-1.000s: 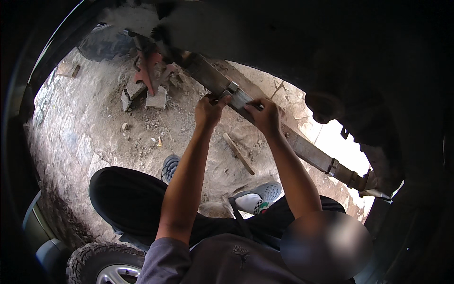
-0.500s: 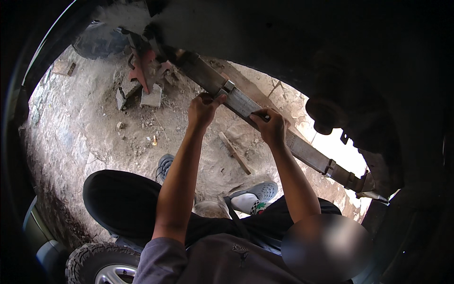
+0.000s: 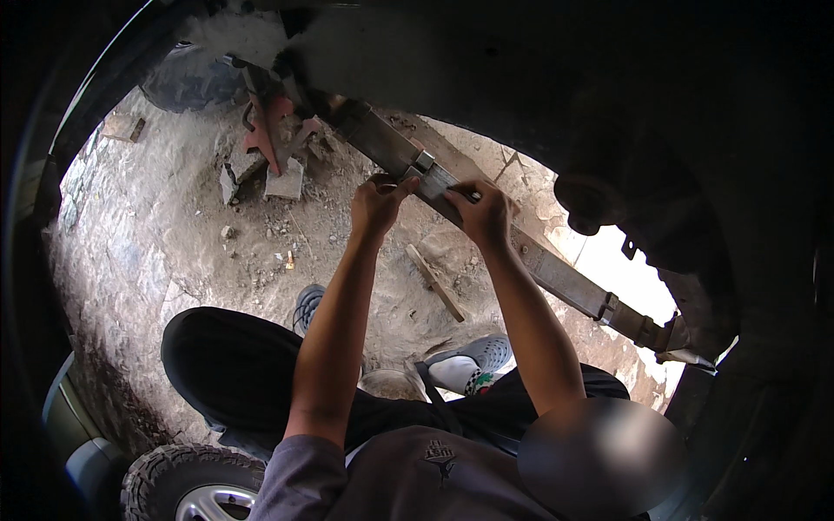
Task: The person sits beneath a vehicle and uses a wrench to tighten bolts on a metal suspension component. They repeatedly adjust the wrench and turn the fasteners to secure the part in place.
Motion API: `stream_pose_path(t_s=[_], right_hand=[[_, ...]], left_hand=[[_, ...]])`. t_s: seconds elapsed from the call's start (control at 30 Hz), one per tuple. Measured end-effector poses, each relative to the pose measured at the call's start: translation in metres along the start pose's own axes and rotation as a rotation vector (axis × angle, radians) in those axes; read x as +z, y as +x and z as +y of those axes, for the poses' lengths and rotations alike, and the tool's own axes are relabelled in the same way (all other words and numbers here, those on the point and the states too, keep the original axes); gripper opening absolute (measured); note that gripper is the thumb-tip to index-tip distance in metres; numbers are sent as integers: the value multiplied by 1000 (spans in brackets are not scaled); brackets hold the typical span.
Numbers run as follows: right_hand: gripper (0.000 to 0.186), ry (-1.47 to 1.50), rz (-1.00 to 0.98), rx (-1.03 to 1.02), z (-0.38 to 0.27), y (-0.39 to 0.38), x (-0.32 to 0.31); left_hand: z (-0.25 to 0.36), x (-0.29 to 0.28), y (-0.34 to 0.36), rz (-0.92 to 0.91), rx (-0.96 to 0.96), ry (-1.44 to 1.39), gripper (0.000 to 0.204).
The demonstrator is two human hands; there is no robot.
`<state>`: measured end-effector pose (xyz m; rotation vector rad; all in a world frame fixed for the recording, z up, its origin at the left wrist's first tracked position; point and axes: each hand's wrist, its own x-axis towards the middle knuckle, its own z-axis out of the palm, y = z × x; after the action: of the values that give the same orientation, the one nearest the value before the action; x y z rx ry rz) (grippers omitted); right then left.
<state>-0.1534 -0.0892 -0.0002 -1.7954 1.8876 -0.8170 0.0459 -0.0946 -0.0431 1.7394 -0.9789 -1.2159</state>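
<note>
A long leaf spring [image 3: 556, 271] of dull grey metal runs slantwise from upper left to lower right under a vehicle. A bright metal clip [image 3: 423, 162] wraps round it. Beside this clip my left hand [image 3: 379, 207] grips the spring's near edge, thumb on top and fingers curled at the side. My right hand [image 3: 486, 215] is a short way to the right, over the spring, with thumb and forefinger pinched together. Something small shows between those fingers, too small to name. Another clip [image 3: 606, 308] sits farther down the spring.
A red stand [image 3: 265, 137] rests by broken blocks [image 3: 285, 180] at the upper left. On the dirt floor between my arms lies a wooden stick [image 3: 435, 283]. A tyre [image 3: 148, 486] is at the lower left, and the dark vehicle body hangs over the top and right.
My right hand has moved left along the spring, closer to the clip and my left hand. My left hand keeps its place by the clip.
</note>
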Motion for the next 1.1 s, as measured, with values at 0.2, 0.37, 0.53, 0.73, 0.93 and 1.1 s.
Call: stream_pose_path(t_s=[0.2, 0.37, 0.53, 0.73, 0.93, 1.1], right_hand=[[23, -135, 11, 57, 25, -21, -23], [24, 24, 15, -17, -16, 5, 14], [23, 151, -5, 13, -22, 17, 24], [23, -101, -11, 4, 7, -24, -14], [24, 52, -26, 13, 0, -15, -6], [24, 251, -39, 53, -14, 19, 20]], left_hand=[[-1, 1, -1, -29, -19, -33, 58], [-10, 0, 6, -13, -12, -30, 58], [-3, 0, 4, -34, 4, -33, 59], [-9, -5, 2, -40, -32, -98, 58], [-1, -6, -4, -14, -25, -3, 59], [-5, 2, 5, -45, 15, -55, 55]])
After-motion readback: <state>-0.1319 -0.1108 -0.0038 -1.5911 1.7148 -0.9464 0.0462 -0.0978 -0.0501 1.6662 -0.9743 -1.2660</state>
